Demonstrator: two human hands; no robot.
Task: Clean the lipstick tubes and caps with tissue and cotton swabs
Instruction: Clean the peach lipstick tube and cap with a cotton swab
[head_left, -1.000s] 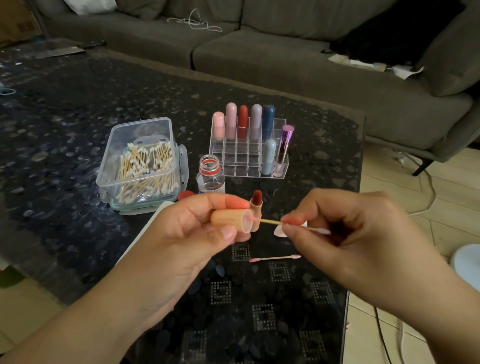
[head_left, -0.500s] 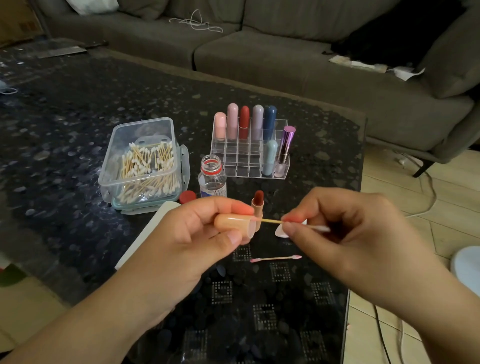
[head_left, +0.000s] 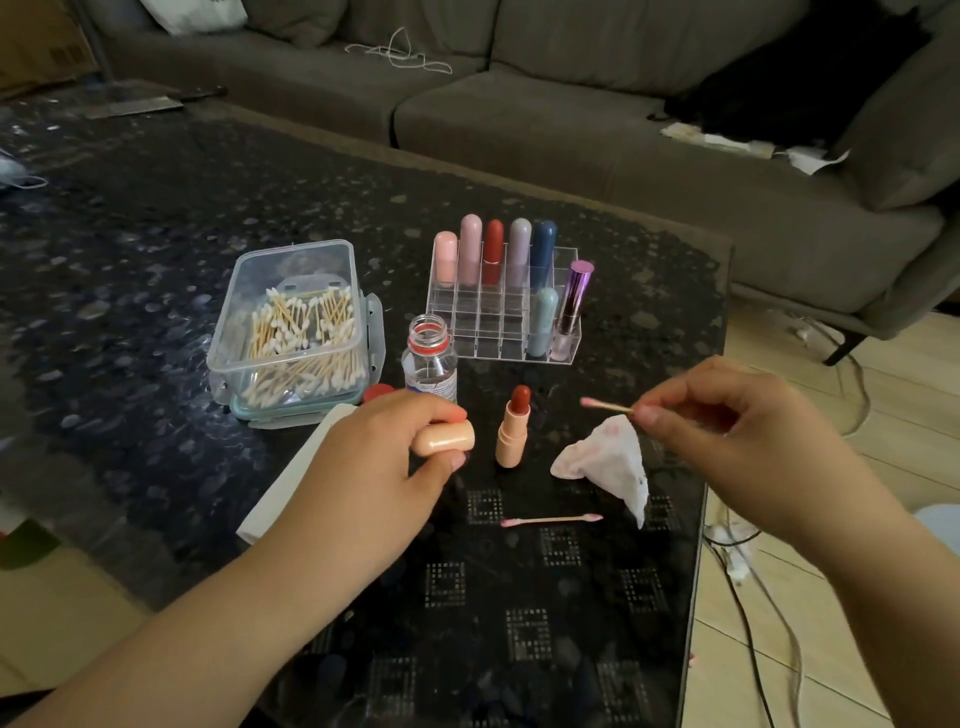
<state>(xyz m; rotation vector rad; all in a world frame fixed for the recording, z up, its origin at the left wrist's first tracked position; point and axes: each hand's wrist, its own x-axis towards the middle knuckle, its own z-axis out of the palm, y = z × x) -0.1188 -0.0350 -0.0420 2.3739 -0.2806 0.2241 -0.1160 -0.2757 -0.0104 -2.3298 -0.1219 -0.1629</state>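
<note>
Both hands now apart, swab (head_left: 607, 406) withdrawn from cap (head_left: 445, 438), left hand (head_left: 371, 467) gripping cap, right hand (head_left: 727, 421) pinching swab

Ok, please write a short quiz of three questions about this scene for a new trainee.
1. True or false: the cotton swab in the right hand has a pink-stained tip.
2. What does the left hand hold? A) peach cap B) open bottle C) crumpled tissue
3. Fill in: the open lipstick stands ___ on the table.

Key: 1 true; 2 A; 3 upright.
</note>
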